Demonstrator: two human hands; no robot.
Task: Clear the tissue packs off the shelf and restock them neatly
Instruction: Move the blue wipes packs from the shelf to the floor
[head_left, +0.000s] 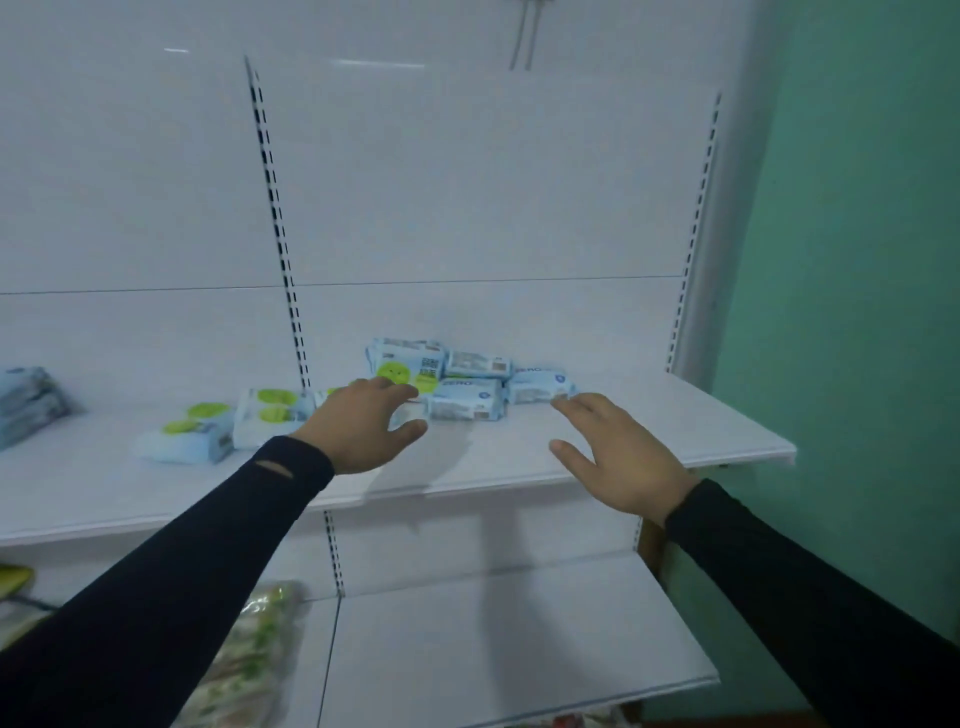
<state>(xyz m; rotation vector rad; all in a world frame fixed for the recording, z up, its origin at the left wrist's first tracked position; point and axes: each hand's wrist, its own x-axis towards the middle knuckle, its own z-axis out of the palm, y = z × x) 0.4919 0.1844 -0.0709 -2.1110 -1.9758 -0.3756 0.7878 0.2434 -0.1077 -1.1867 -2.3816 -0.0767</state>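
A loose cluster of light blue tissue packs (467, 397) lies at the back of the white shelf (649, 441), some bearing green smiley labels. Further packs with green labels (267, 415) lie to the left, and one more (187, 439) sits beyond them. My left hand (363, 426) hovers with fingers spread just in front of the cluster's left side, holding nothing. My right hand (618, 457) is open too, its fingertips close to the rightmost pack (540, 387). Both arms wear dark sleeves.
A stack of blue packs (26, 405) sits at the far left of the shelf. A lower shelf (519, 639) lies below, with a plastic-wrapped floral item (249, 654) at its left. A green wall (857, 260) bounds the right side.
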